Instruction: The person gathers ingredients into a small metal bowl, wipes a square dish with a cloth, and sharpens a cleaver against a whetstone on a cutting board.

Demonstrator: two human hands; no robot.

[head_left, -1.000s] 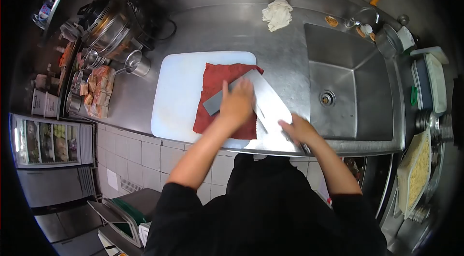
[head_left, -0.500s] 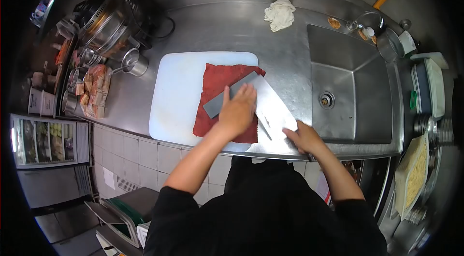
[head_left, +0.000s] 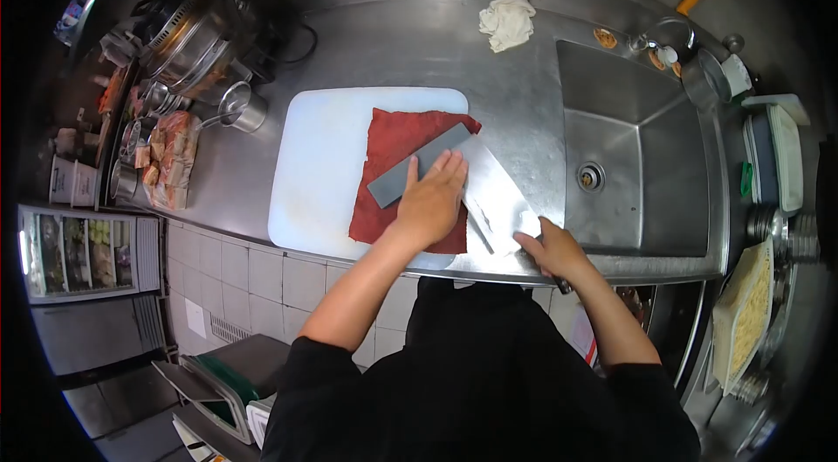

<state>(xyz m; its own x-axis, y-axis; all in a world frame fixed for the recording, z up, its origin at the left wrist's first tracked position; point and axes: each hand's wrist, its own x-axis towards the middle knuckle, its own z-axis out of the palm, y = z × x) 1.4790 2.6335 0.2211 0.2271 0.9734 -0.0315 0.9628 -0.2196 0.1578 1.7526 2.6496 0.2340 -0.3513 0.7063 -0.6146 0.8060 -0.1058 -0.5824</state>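
Observation:
A grey whetstone (head_left: 390, 187) lies slanted on a red cloth (head_left: 394, 132), which is spread over the right side of a white cutting board (head_left: 314, 170). Across the stone's upper right end rests the broad shiny blade of a cleaver (head_left: 502, 191). My right hand (head_left: 552, 250) is closed round its handle, whose dark end pokes out below the fist. Flat over the stone, my left hand (head_left: 431, 203) has its fingers stretched out, with the fingertips on the blade's edge area and the thumb apart from them.
Right of the board is a steel sink (head_left: 633, 183) with a drain. A crumpled white rag (head_left: 506, 22) lies at the back. On the left stand a metal jug (head_left: 243, 108), a bag of food pieces (head_left: 173, 161) and a countertop appliance (head_left: 196, 47). The counter's front edge runs before me.
The cleaver and my right hand have shifted slightly to the right, and more of the handle's end shows. My left hand stays over the stone and blade, moved only a little.

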